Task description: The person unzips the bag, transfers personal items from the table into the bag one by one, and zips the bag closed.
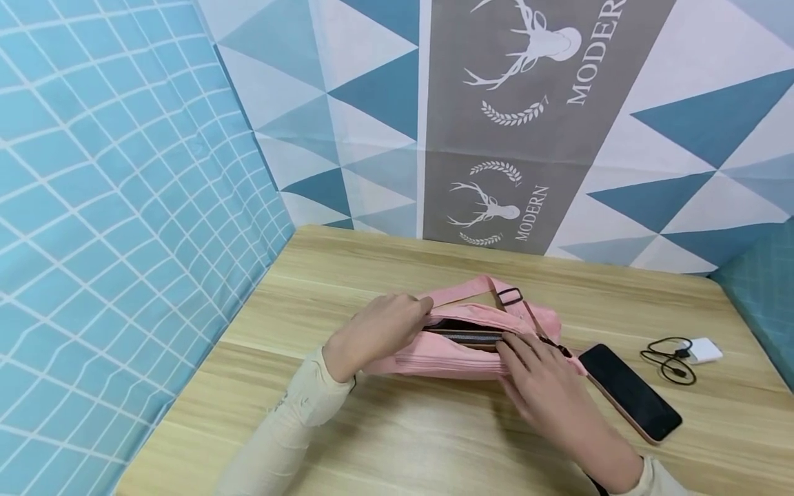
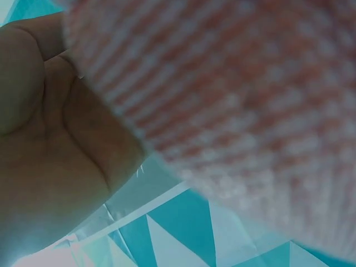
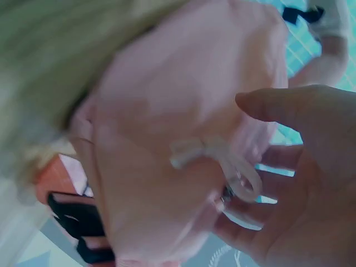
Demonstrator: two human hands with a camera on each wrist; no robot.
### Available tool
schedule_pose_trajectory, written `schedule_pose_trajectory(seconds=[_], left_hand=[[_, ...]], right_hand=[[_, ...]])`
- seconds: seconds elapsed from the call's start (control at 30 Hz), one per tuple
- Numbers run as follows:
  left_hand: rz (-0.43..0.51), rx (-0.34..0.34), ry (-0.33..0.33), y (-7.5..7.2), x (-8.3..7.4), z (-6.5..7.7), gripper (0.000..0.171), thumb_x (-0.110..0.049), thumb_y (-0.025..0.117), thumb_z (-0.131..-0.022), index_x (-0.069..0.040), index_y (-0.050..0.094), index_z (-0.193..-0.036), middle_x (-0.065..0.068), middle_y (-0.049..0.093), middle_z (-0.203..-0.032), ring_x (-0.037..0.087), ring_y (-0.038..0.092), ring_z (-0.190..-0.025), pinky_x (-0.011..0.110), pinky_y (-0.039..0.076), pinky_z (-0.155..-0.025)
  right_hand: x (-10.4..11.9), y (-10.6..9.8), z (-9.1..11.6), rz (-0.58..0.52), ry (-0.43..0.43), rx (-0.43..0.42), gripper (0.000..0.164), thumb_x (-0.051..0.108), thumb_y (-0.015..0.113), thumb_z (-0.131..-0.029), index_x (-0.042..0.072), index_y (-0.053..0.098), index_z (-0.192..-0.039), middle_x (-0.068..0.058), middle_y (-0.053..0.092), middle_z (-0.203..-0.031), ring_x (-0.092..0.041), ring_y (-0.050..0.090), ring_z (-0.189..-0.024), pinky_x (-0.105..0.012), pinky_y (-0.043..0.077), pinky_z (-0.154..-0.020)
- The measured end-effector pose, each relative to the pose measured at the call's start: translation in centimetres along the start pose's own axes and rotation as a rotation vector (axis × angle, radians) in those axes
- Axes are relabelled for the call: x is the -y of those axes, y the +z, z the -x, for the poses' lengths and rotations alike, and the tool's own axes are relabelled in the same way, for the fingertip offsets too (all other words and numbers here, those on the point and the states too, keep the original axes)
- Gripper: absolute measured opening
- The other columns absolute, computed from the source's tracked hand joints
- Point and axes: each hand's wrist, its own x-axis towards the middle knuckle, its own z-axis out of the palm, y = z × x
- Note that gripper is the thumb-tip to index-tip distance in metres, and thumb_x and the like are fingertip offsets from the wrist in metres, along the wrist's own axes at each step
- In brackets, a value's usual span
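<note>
A pink waist bag [image 1: 446, 365] lies on the table with its top zipper undone. In its mouth shows a dark pouch [image 1: 471, 337] with a grey zipper and brown edging. My left hand [image 1: 381, 331] grips the bag's left end, the thumb at the back rim of the mouth. Over the right end of the mouth, my right hand [image 1: 548, 389] holds the front rim, fingertips by the pouch and thumb on the front side. The right wrist view shows the bag's pale pink panel [image 3: 161, 156] and a whitish loop [image 3: 245, 183] near the fingers. Blurred striped fabric [image 2: 233, 111] fills much of the left wrist view.
A dark-screened phone [image 1: 633, 393] lies just right of the bag. Further right are a black cable [image 1: 666, 358] and a white charger [image 1: 705, 350]. The bag's pink strap with its black buckle [image 1: 511, 297] lies behind it. Patterned sheets line the table's back and left.
</note>
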Motion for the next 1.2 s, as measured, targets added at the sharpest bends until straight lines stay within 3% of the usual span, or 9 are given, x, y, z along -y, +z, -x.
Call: schedule_pose_trajectory(seconds=[0.13,0.5,0.7,0.83,0.97,1.1,1.2], left_hand=[[0.047,0.042,-0.027,-0.2,0.2,0.3,0.013,-0.019,0.058,-0.101,-0.010,0.065,-0.095,-0.001,0.060,-0.076,0.011,0.054,-0.064,0.027,0.048,-0.061],[0.186,0.132,-0.117,-0.9,1.0,1.5,0.010,-0.016,0.057,-0.101,-0.009,0.063,-0.096,0.000,0.061,-0.079,0.013,0.056,-0.069,0.029,0.049,-0.067],[0.273,0.206,-0.178,-2.1,2.4,3.2,0.027,-0.029,0.059,-0.101,-0.004,0.065,-0.110,-0.001,0.062,-0.078,0.013,0.060,-0.072,0.033,0.052,-0.076],[0.323,0.220,-0.153,-2.2,3.6,4.8,0.022,-0.028,0.060,-0.099,-0.007,0.065,-0.103,-0.005,0.062,-0.078,0.009,0.057,-0.070,0.031,0.050,-0.073],[0.341,0.137,-0.055,-1.1,4.2,6.0,0.011,-0.020,0.064,-0.097,-0.010,0.066,-0.098,-0.005,0.064,-0.083,0.006,0.054,-0.067,0.025,0.049,-0.066],[0.356,0.012,0.008,0.2,4.4,6.2,0.006,-0.013,0.069,-0.094,-0.009,0.065,-0.093,-0.005,0.063,-0.083,0.006,0.053,-0.068,0.022,0.048,-0.063],[0.384,-0.039,0.023,1.0,4.3,6.1,0.011,-0.008,0.068,-0.093,-0.010,0.060,-0.087,-0.006,0.058,-0.079,0.007,0.050,-0.069,0.021,0.046,-0.062]], right_hand=[[0.1,0.3,0.3,0.002,-0.030,0.027,0.069,0.044,0.014,-0.107,-0.004,0.059,-0.128,-0.024,0.060,-0.127,-0.045,0.055,-0.118,-0.058,0.047,-0.093],[-0.6,0.0,1.1,-0.060,0.051,0.080,0.066,0.049,0.016,-0.105,0.006,0.058,-0.132,-0.022,0.052,-0.137,-0.042,0.050,-0.120,-0.060,0.042,-0.095],[-0.6,-0.2,1.2,-0.093,0.076,0.089,0.065,0.052,0.018,-0.104,0.008,0.058,-0.132,-0.018,0.050,-0.138,-0.038,0.048,-0.124,-0.060,0.043,-0.092],[-0.7,-0.4,1.4,-0.099,0.086,0.073,0.065,0.053,0.020,-0.104,0.008,0.057,-0.134,-0.017,0.051,-0.138,-0.037,0.047,-0.125,-0.060,0.041,-0.094],[-0.4,-0.7,0.7,-0.115,0.054,0.016,0.061,0.055,0.029,-0.104,0.009,0.059,-0.131,-0.016,0.052,-0.138,-0.038,0.047,-0.125,-0.059,0.037,-0.098],[0.8,-0.9,-1.3,-0.180,-0.073,-0.074,0.052,0.048,0.039,-0.104,0.006,0.064,-0.123,-0.017,0.056,-0.131,-0.039,0.051,-0.120,-0.054,0.036,-0.101],[2.2,-1.0,-3.5,-0.214,-0.175,-0.091,0.046,0.041,0.042,-0.105,0.004,0.065,-0.120,-0.015,0.061,-0.122,-0.036,0.056,-0.113,-0.050,0.042,-0.098]])
